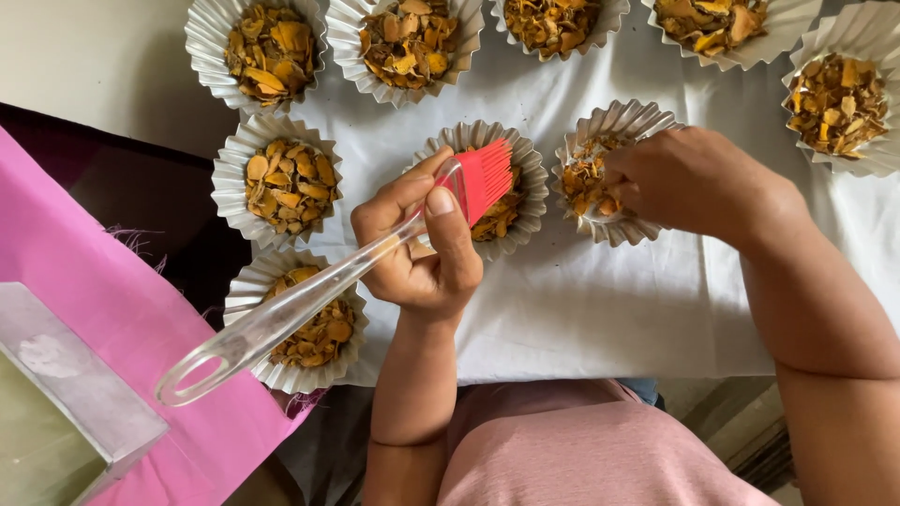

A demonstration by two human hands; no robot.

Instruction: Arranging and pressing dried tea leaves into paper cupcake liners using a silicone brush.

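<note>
My left hand [417, 248] grips a pastry brush [309, 286] with a clear plastic handle and red silicone bristles [483, 178]. The bristles rest over a pleated foil cup [530, 201] of dried orange-brown pieces in the middle of the white cloth. My right hand [689, 183] reaches into the neighbouring foil cup [623, 122] on the right, its fingers closed on some of the dried pieces [586, 178] inside.
Several more filled foil cups [272, 52] stand on the white cloth [600, 309] in rows around the hands. A pink cloth [122, 319] and a clear box corner [70, 394] lie at the left. My pink shirt [581, 450] fills the lower edge.
</note>
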